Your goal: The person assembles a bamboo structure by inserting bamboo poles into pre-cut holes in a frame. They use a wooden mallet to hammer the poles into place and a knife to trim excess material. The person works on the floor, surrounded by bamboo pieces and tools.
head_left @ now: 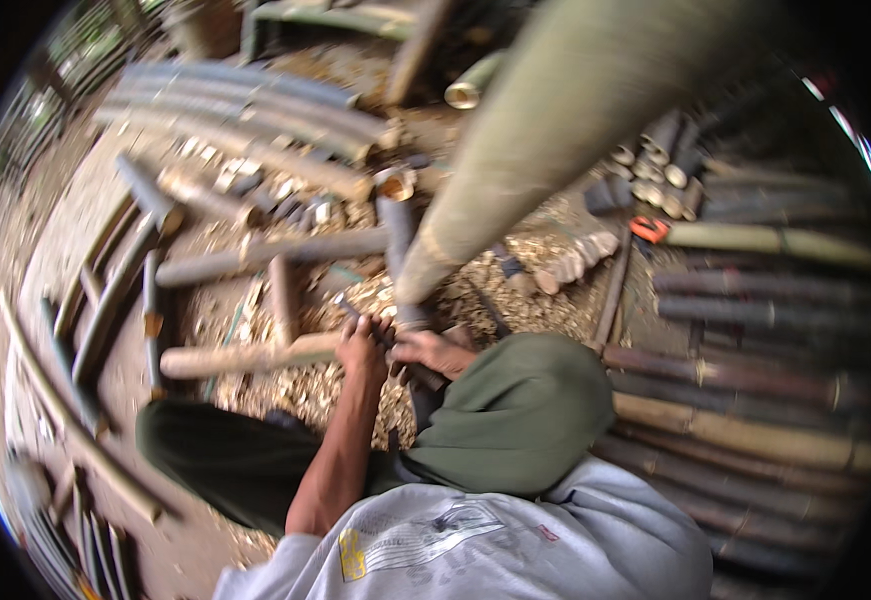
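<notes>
My left hand (361, 342) is closed round something dark and small that blur keeps me from naming. Just right of it, my right hand (436, 352) has its fingers curled in near the dark upright bamboo post (401, 232); what it grips is partly hidden. Both hands meet at the end of a pale bamboo crosspiece (246, 357), part of a bamboo frame in front of my lap. A thick green bamboo pole (526, 150), smeared by motion, slants from the upper right down to a point just beyond my hands.
Wood chips (296, 400) cover the ground around the frame. Dark bamboo poles (746, 310) lie in rows to the right, with an orange tool (648, 230) beside them. More poles (246, 110) lie far left. Short cut pieces (671, 165) are piled at far right.
</notes>
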The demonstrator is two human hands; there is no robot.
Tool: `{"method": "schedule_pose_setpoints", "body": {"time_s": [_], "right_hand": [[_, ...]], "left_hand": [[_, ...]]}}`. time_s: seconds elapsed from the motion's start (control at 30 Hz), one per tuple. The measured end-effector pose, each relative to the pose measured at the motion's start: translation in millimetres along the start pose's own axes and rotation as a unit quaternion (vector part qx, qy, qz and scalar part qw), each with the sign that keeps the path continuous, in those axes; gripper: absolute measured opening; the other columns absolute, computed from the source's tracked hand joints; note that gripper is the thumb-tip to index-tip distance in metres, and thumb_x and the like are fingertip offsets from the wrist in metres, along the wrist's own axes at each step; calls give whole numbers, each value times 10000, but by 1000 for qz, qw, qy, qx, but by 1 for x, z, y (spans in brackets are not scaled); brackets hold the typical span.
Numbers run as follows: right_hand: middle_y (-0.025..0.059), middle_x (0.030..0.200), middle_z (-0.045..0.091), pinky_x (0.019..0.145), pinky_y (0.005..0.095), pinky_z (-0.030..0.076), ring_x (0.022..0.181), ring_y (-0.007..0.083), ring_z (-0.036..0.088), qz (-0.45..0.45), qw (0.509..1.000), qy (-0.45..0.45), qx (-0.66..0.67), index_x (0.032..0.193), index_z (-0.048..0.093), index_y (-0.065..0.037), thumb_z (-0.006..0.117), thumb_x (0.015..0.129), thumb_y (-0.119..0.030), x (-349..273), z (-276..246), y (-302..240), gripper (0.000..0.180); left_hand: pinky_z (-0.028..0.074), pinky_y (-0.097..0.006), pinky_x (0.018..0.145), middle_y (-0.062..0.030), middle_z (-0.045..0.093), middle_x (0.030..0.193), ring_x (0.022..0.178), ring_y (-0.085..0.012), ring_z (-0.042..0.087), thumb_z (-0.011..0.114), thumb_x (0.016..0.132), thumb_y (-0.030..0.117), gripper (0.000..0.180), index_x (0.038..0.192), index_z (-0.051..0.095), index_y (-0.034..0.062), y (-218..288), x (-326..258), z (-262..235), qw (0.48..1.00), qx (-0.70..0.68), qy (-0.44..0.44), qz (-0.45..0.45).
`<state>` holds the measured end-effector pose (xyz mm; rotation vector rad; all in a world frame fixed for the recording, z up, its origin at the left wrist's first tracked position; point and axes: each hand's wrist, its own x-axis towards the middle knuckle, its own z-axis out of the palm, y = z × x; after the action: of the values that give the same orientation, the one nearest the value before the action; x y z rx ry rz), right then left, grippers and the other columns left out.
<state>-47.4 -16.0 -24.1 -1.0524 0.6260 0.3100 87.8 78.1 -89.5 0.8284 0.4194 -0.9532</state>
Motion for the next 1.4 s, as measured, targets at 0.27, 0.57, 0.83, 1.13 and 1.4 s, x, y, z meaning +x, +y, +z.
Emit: {"method": "schedule_pose_setpoints", "body": {"time_s": [0.27, 0.57, 0.83, 1.13, 1.4], "right_hand": [[16, 866, 649, 656, 277, 506, 730, 125, 606, -212, 941, 215, -150, 1179, 682, -52, 685, 956, -201, -105, -78, 89, 268], [66, 858, 638, 562, 292, 492, 672, 130, 617, -52, 860, 492, 124, 1323, 618, 26, 680, 834, 3, -189, -121, 195, 493], [253, 1574, 413, 1117, 487, 419, 1432, 376, 445, -23, 781, 624, 2, 1644, 228, -56, 762, 875, -137, -191, -185, 177, 940], [188, 1517, 445, 1148, 451, 357, 1370, 329, 441, -359, 723, 549, -216, 1556, 367, -1, 620, 973, -438, -144, -60, -82, 772], [247, 1569, 338, 1212, 521, 306, 1443, 398, 379, -633, 693, 279, -204, 1620, 106, -3, 822, 755, -436, -97, 21, -174, 1203]], "left_hand": [[590, -446, 907, -199, 663, 1302, 1216, -317, 636, 614, 960, 33, 445, 1404, 585, 25, 89, -35, 41, 914, 400, 30, 59], [565, -304, 836, -121, 680, 1141, 968, -182, 666, 772, 875, 180, 578, 1375, 591, -46, 191, -52, 128, 872, 428, -188, 148], [520, -433, 1033, -208, 560, 1383, 1225, -320, 594, 886, 683, 303, 971, 1517, 474, 27, 175, -53, 178, 739, 542, -389, 91], [357, -515, 1205, -231, 468, 1523, 1415, -392, 440, 1030, 492, 397, 1322, 1570, 343, 59, 114, 8, 134, 620, 584, -439, 286], [406, -497, 1166, -203, 553, 1399, 1342, -393, 517, 956, 517, 273, 1095, 1464, 463, 32, 73, -2, 172, 624, 470, -514, 355]]}}
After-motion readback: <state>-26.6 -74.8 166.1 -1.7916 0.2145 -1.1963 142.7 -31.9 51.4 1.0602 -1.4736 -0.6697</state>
